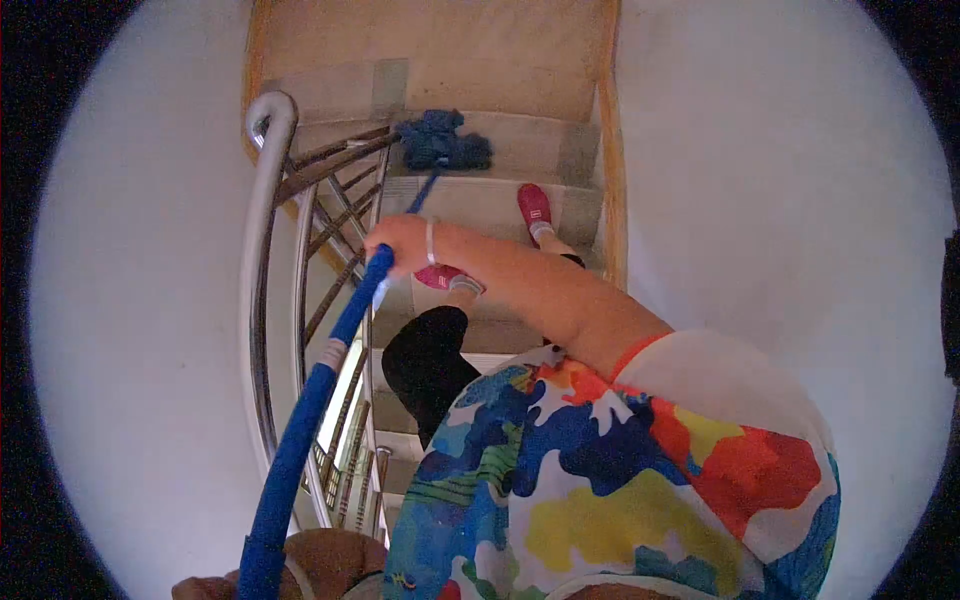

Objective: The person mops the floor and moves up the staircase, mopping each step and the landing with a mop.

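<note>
A mop with a long blue handle (310, 400) runs from the lower left up toward the stairs. Its dark blue, shaggy mop head (440, 142) rests on a stair tread, partly blurred. My right hand (398, 245) is closed around the handle partway down, with that arm reaching across my body. At the bottom edge, my left hand (330, 562) grips the handle near its upper end, and part of this hand is cut off by the frame.
Worn stair treads (500, 205) lie underfoot, with my feet in red shoes (535, 207) on them. A metal handrail (262, 240) with bars (310, 260) runs along the left, close to the handle. A white wall (760, 180) stands at the right.
</note>
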Demonstrator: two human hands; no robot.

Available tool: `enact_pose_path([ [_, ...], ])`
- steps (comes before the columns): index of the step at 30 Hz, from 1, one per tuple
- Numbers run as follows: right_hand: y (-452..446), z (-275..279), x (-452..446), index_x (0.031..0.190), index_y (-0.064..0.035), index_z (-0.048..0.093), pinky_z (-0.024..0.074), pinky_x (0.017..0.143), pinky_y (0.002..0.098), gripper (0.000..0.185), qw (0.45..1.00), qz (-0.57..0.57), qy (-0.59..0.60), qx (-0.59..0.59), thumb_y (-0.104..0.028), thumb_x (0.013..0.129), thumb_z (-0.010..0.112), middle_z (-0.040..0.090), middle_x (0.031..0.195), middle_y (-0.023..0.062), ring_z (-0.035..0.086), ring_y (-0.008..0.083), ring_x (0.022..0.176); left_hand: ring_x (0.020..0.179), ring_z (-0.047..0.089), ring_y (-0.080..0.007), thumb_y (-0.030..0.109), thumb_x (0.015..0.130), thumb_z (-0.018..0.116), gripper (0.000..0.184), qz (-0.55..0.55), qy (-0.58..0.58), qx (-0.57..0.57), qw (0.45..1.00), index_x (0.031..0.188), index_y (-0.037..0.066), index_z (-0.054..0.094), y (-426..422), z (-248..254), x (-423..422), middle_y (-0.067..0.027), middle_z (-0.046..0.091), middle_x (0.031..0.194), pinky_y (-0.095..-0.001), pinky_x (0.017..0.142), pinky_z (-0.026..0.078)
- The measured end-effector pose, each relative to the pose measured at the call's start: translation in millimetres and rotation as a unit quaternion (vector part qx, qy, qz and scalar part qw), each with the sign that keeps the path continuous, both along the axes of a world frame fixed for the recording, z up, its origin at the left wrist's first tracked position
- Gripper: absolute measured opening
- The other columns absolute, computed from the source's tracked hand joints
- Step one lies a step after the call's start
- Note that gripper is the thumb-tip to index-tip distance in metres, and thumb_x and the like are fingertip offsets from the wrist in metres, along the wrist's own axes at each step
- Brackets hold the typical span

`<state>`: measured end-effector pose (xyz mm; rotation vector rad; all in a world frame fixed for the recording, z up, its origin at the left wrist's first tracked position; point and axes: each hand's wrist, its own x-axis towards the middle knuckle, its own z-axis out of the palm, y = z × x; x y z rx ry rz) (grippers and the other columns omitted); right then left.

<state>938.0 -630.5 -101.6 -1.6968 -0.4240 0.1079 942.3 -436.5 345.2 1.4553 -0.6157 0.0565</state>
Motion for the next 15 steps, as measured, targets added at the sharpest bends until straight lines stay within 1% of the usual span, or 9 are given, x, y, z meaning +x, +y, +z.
enact_pose_path([
  [3,-45,16,-37,0.073,-0.0102,0.056,0.0441,0.060,0.0418,0.025,0.998,0.009,0.038,-0.058,-0.022,0.056,0.071,0.057,0.069,0.0108,0.057,0.0332,0.068,0.032,0.043,-0.0037,0.033,0.076,0.056,0.037,0.049,-0.004,-0.019,0.999,0.043,0.027,0.040,4,-6,5,0.0092,0.048,0.039,-0.0185,0.043,0.027],
  [5,-72,-2,-69,0.075,-0.0109,0.056,0.0442,0.061,0.0419,0.025,0.992,-0.010,0.088,-0.092,-0.022,0.057,0.071,0.058,0.073,0.0109,0.056,0.0330,0.071,0.032,0.043,-0.0038,0.033,0.076,0.056,0.037,0.056,0.031,-0.038,0.997,0.043,0.027,0.040,-12,-31,10,0.0091,0.048,0.039,-0.0183,0.043,0.027],
  [6,-90,-8,-85,0.076,-0.0111,0.057,0.0442,0.063,0.0418,0.025,0.987,-0.009,0.100,-0.126,-0.021,0.058,0.070,0.058,0.073,0.0108,0.056,0.0330,0.071,0.032,0.043,-0.0038,0.033,0.076,0.056,0.037,0.038,0.057,-0.047,0.997,0.043,0.027,0.040,-32,-49,14,0.0090,0.048,0.039,-0.0183,0.043,0.027],
  [7,-107,-11,-96,0.077,-0.0112,0.057,0.0443,0.064,0.0417,0.025,0.981,-0.007,0.109,-0.161,-0.021,0.058,0.070,0.059,0.074,0.0107,0.056,0.0331,0.072,0.034,0.048,-0.0037,0.020,0.083,0.055,0.041,-0.002,0.084,-0.080,0.993,0.044,0.019,0.044,-73,-71,19,0.0065,0.050,0.041,-0.0176,0.038,0.040],
  [8,-118,-5,-107,0.076,-0.0116,0.057,0.0440,0.065,0.0418,0.024,0.973,-0.052,0.118,-0.191,-0.021,0.058,0.070,0.058,0.073,0.0106,0.056,0.0329,0.072,0.034,0.049,-0.0046,0.021,0.084,0.054,0.041,-0.125,0.172,-0.151,0.965,0.044,0.019,0.045,-65,-90,22,0.0061,0.049,0.039,-0.0193,0.040,0.043],
  [10,-107,3,-109,0.075,-0.0120,0.057,0.0438,0.066,0.0419,0.024,0.963,-0.093,0.125,-0.219,-0.021,0.057,0.070,0.058,0.073,0.0105,0.056,0.0328,0.073,0.032,0.047,-0.0049,0.020,0.083,0.054,0.040,-0.140,0.167,-0.177,0.960,0.044,0.019,0.046,-61,-98,29,0.0057,0.047,0.037,-0.0201,0.037,0.042],
  [11,-90,3,-109,0.074,-0.0143,0.058,0.0434,0.066,0.0443,0.024,0.948,-0.143,0.158,-0.236,-0.025,0.058,0.071,0.059,0.074,0.0100,0.056,0.0330,0.074,0.032,0.047,-0.0049,0.020,0.083,0.054,0.040,-0.136,0.167,-0.176,0.961,0.044,0.019,0.046,-50,-96,25,0.0057,0.047,0.037,-0.0201,0.037,0.042],
  [13,-60,4,-99,0.074,-0.0166,0.059,0.0431,0.065,0.0467,0.024,0.929,-0.190,0.190,-0.253,-0.030,0.058,0.071,0.059,0.075,0.0094,0.057,0.0333,0.075,0.030,0.046,-0.0054,0.020,0.083,0.055,0.040,0.048,0.182,-0.141,0.972,0.044,0.019,0.047,-22,-86,15,0.0050,0.046,0.037,-0.0207,0.032,0.040],
  [15,-28,3,-67,0.070,-0.0175,0.059,0.0425,0.063,0.0459,0.022,0.944,-0.160,0.165,-0.237,-0.028,0.055,0.071,0.058,0.073,0.0094,0.056,0.0330,0.075,0.029,0.042,-0.0038,0.026,0.081,0.055,0.041,0.004,0.160,-0.142,0.977,0.043,0.022,0.041,1,-70,30,0.0067,0.043,0.035,-0.0195,0.032,0.037],
])
